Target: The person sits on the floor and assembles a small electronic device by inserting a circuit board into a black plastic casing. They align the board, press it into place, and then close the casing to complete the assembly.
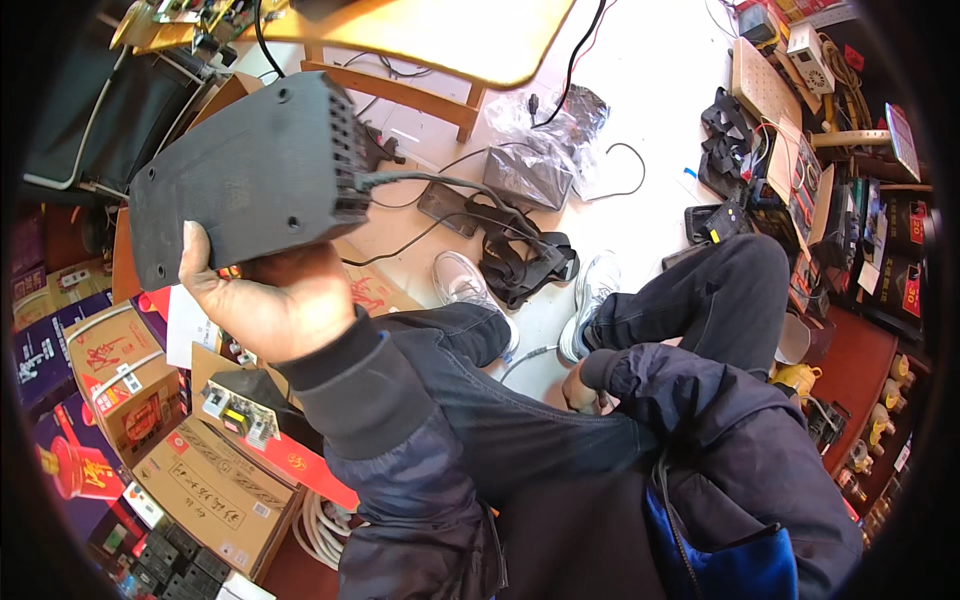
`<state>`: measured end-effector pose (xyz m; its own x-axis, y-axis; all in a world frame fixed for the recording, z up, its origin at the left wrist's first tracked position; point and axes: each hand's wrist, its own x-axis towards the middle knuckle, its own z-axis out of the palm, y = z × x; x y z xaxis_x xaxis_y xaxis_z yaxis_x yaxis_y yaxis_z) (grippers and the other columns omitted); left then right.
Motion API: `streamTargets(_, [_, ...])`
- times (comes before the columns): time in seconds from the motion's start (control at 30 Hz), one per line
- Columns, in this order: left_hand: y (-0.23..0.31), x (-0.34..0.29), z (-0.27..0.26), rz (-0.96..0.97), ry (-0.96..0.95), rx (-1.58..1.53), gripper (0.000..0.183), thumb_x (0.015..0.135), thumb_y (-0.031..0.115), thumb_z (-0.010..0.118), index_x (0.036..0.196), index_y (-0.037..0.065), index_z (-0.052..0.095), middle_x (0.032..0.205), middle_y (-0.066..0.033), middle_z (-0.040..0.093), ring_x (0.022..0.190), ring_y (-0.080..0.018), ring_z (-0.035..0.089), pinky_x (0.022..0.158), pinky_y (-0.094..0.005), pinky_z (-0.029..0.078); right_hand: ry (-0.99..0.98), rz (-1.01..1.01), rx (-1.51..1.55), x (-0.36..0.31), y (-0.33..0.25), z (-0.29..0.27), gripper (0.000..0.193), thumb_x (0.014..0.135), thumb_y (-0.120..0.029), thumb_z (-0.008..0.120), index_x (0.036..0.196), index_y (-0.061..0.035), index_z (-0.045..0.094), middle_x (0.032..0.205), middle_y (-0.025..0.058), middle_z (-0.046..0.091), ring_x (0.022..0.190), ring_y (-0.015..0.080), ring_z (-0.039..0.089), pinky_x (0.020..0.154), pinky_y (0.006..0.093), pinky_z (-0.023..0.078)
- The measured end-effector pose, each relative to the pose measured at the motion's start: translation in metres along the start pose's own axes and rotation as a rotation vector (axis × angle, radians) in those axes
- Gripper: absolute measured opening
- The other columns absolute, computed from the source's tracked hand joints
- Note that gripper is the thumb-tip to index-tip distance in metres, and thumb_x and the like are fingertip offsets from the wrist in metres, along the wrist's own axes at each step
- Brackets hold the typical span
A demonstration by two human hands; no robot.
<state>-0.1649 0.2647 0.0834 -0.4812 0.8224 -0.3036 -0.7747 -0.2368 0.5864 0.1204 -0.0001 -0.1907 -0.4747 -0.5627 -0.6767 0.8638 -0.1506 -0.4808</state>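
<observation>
Raised at the left, my left hand (285, 300) is closed around the lower edge of a black power adapter box (240, 170). Its thumb lies against the broad face, which has screw holes near the corners. Vent holes cover the box's right end, and a dark cable (430, 180) runs out of it to the right. My right hand (582, 388) is low between my knees, fingers curled and partly hidden by the sleeve and leg. What it holds cannot be made out. Beside it, a thin grey cable with a plug end (542, 351) runs near my shoe.
A wooden table (450, 40) stands ahead. On the floor lie a black box in clear plastic (530, 175) and black straps (520, 260). Cardboard boxes (215, 490) and a bare circuit board (240, 415) crowd the left. Shelves with black boxes (890, 250) line the right.
</observation>
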Motion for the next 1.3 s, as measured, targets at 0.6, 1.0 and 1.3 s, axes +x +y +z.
streamTargets(0.6, [0.007,0.015,0.010,0.076,-0.245,0.077,0.077,0.076,0.026,0.083,0.146,0.008,0.058,0.147,-0.0144,0.061,0.134,-0.0366,0.058,0.115,-0.0627,0.042,1.207,-0.103,-0.167,-0.167,-0.009,-0.066,0.040,0.086,-0.010,0.064,0.124,-0.0067,0.077,0.114,0.0180,0.078,0.110,0.0344,0.073,0.098,0.0422,0.056])
streamTargets(1.0, [-0.042,-0.077,-0.041,-0.374,-0.935,-0.157,0.087,0.088,0.044,0.072,0.158,-0.001,0.044,0.156,-0.0215,0.053,0.140,-0.0425,0.054,0.119,-0.0623,0.040,2.149,-0.238,0.216,-0.356,0.040,0.046,0.035,0.102,-0.016,0.066,0.134,-0.0022,0.070,0.109,0.0121,0.077,0.099,0.0172,0.073,0.092,0.0318,0.058])
streamTargets(1.3, [-0.173,-0.122,0.011,-0.598,-1.037,0.272,0.065,0.089,0.023,0.069,0.145,-0.006,0.054,0.140,-0.0230,0.064,0.126,-0.0400,0.065,0.109,-0.0533,0.052,3.052,-0.869,0.740,-0.423,0.013,0.199,0.033,0.093,0.005,0.061,0.126,0.0025,0.066,0.109,0.0125,0.072,0.093,0.0199,0.073,0.083,0.0311,0.062])
